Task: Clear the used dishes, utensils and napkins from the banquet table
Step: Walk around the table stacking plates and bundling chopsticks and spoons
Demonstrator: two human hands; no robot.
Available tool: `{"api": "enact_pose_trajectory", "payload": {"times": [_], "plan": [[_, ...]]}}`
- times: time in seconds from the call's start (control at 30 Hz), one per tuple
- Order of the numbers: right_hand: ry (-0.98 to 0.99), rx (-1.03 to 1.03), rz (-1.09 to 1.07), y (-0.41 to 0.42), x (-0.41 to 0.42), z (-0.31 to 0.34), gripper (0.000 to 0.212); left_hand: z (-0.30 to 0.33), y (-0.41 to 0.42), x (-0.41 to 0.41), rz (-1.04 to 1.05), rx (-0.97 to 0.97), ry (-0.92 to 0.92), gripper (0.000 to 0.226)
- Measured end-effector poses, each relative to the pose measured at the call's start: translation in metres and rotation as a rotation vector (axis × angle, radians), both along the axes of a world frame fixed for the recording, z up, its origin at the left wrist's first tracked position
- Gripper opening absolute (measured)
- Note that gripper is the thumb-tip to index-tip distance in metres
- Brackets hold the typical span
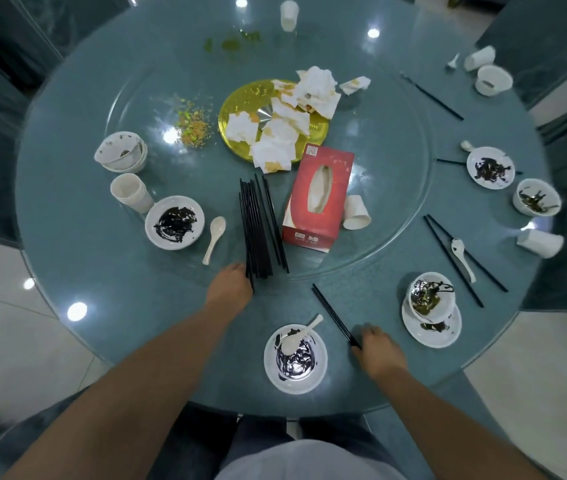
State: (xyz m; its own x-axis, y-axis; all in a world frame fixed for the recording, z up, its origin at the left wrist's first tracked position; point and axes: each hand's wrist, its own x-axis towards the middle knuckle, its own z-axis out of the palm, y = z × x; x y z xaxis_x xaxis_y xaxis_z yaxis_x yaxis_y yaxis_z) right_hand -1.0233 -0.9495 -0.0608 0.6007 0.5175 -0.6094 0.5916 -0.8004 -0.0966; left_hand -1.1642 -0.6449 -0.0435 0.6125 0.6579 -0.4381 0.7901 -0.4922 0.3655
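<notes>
My left hand [229, 285] is gripping the chopstick bundle [259, 227], pointing twelve o'clock beside the tissue box [316, 199]; my right hand [379, 351] is pinching a chopstick pair [334, 315], pointing eleven o'clock.

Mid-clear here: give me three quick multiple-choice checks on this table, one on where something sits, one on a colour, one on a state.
1. Where do the crumpled napkins mostly lie?
A. on the gold plate
B. in a cup
C. on the floor

2. What colour is the tissue box?
A. blue
B. red
C. white

3. What is the right hand doing?
A. lifting a bowl
B. resting flat, away from everything
C. gripping the near end of a chopstick pair

Answers: 1 A, the napkins pile over the plate. 2 B, its sides are red. 3 C, its fingers curl at the sticks' near end.
</notes>
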Motion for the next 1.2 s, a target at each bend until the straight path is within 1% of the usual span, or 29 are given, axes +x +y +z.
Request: {"api": "enact_pose_trajectory", "payload": {"times": [0.07,0.17,0.23,0.33,0.47,0.57,0.73,0.8,0.87,0.97,1.03,1.1,1.2], "plan": [[-0.008,-0.022,-0.014,-0.007,-0.002,-0.004,0.042,-0.001,0.002,-0.002,-0.021,0.016,0.022,0.032],[-0.039,-0.043,-0.028,-0.006,-0.004,-0.007,0.039,-0.004,0.004,-0.004,-0.047,0.060,0.034,0.030],[-0.040,-0.035,-0.033,-0.004,-0.007,-0.009,0.043,-0.007,0.004,-0.005,-0.045,0.077,0.042,0.030],[-0.028,-0.027,-0.053,-0.001,-0.007,-0.009,0.043,-0.009,0.004,-0.006,-0.047,0.071,0.068,0.040],[0.012,-0.003,-0.102,0.001,-0.006,-0.009,0.036,-0.008,0.001,-0.008,-0.070,0.053,0.089,0.051],[0.033,0.007,-0.131,0.003,-0.007,-0.010,0.036,-0.007,-0.001,-0.008,-0.085,0.052,0.082,0.053],[0.065,0.028,-0.120,0.001,-0.008,-0.009,0.039,-0.006,-0.007,-0.002,-0.092,0.045,0.089,0.053],[0.093,0.069,-0.102,0.000,-0.007,-0.003,0.028,-0.004,-0.010,0.001,-0.103,0.052,0.089,0.051],[0.101,0.140,-0.084,0.001,-0.004,0.006,0.004,-0.001,-0.012,0.004,-0.101,0.028,0.077,0.047],[0.152,0.264,-0.131,0.011,0.006,0.024,0.025,0.010,-0.016,0.010,-0.033,-0.006,0.017,0.031],[0.210,0.337,-0.179,0.026,0.016,0.039,0.029,0.021,-0.019,0.018,0.020,-0.018,-0.052,0.024],[0.259,0.412,-0.220,0.046,0.026,0.054,0.027,0.037,-0.025,0.029,0.067,-0.104,-0.148,0.024],[0.424,0.518,-0.285,0.081,0.038,0.079,0.026,0.059,-0.035,0.048,0.173,-0.489,-0.334,0.026]]}}
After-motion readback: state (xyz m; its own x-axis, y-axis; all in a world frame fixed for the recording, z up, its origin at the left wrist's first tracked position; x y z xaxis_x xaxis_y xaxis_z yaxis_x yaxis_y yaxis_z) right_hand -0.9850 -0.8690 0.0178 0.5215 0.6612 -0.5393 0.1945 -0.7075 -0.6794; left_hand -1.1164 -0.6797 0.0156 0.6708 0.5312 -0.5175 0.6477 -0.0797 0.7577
